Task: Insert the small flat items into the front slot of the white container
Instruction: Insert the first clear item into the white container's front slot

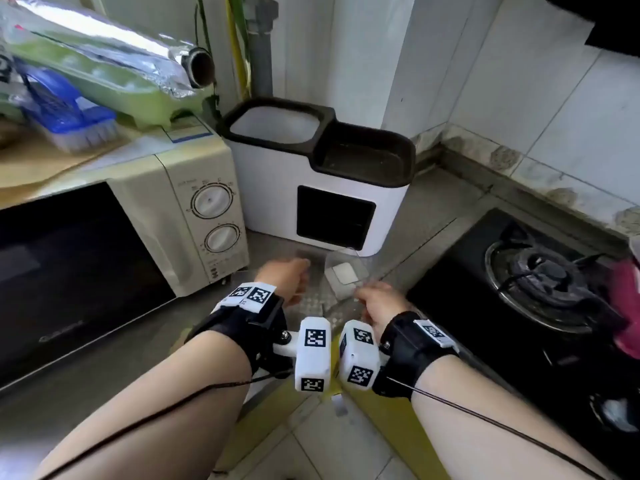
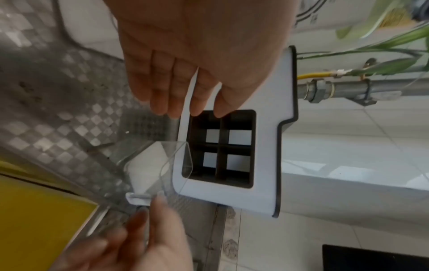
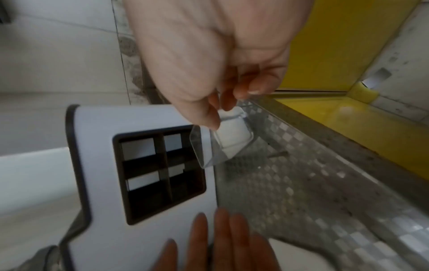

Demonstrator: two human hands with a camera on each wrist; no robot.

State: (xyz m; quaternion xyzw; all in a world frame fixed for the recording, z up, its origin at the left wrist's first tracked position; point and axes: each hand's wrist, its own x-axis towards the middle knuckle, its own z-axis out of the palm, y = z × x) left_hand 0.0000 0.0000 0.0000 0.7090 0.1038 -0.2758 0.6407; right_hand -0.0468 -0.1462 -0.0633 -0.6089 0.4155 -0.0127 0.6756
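Right hand (image 3: 209,77) pinches the clear flat plastic sheet with a white pad (image 3: 223,144) at the 3 o'clock edge of the white container's dark gridded front slot (image 3: 160,174), left hand (image 2: 199,64) flat and released nearby; the flexible sheet may buckle against a divider.

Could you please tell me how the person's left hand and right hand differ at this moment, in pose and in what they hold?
The right hand pinches a clear flat item between curled fingertips; the left hand holds nothing, its fingers straight and together. The right hand's item already reaches the edge of the front slot of the white container; the left hand is off to the slot's side. Both are in front of the container, above the counter.
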